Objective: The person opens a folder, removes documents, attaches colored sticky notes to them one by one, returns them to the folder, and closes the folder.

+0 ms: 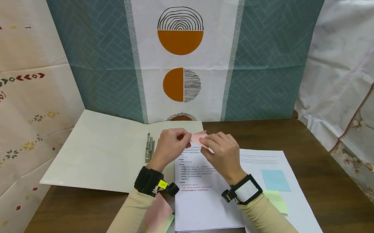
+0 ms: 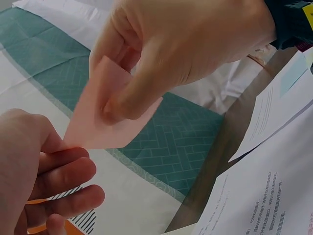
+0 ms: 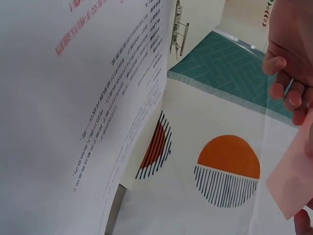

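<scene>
A pink sticky note [image 2: 98, 125] is held between both hands above the top of a printed sheet [image 1: 202, 205]. My left hand [image 1: 170, 144] pinches one corner of it between thumb and index finger, the other fingers loosely curled, as the left wrist view shows. On the note's other side my right hand [image 1: 223, 153] grips it, thumb on the face toward the camera. In the right wrist view the note [image 3: 293, 171] shows at the right edge, with the left hand [image 3: 288, 63] above it. The sheet lies on a stack of paper, with black and red text.
Left of the papers lies an opened white binder [image 1: 106, 150] with a metal clip [image 1: 149, 148]. Pink and green sticky pads [image 1: 159, 214] sit under the left forearm. Another printed sheet [image 1: 270, 156] at right bears a blue note [image 1: 276, 180] and a green note [image 1: 275, 201]. Patterned cloths [image 1: 269, 42] hang behind.
</scene>
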A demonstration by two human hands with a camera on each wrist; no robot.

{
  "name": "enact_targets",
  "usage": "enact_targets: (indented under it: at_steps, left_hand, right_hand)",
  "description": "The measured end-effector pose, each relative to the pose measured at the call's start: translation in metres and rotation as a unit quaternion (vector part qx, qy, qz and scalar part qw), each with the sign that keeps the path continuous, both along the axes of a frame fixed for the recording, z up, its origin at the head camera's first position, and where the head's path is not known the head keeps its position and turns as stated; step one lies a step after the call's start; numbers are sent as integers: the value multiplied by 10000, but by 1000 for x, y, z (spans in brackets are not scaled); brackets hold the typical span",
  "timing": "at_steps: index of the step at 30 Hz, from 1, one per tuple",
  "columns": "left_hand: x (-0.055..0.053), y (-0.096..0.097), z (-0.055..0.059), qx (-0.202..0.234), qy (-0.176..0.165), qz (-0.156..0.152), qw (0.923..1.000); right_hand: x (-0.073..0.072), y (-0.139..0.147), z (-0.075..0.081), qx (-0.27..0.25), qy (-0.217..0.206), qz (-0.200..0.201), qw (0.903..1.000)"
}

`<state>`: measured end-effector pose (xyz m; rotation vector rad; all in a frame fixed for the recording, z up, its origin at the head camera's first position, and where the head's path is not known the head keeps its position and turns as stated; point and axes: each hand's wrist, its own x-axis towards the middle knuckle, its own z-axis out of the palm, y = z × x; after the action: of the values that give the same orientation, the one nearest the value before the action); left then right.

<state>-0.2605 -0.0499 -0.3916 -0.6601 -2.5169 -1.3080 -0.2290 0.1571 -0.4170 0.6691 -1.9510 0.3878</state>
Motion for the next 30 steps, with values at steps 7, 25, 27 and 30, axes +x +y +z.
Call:
enact_targets:
  at_steps: [7,25,27,30]
  left_hand:
    - [-1,-7,-2,-141,156,168,9996]
    - [-9,-23,-1,-353,-56,46,9993]
    - [-7,-20,-2,-438,-199,-104,9988]
    - [-4,-15,-3,-503,-338,-250,9979]
  right_hand:
    - [1,6,5,-737,-1141,563,9891]
    - [-7,26,16,-2181,-2658,907,9346]
    - [-6,26,17,-2090,-2927,902,9287]
    - [-6,26,18,-1867,-3200,762,9257]
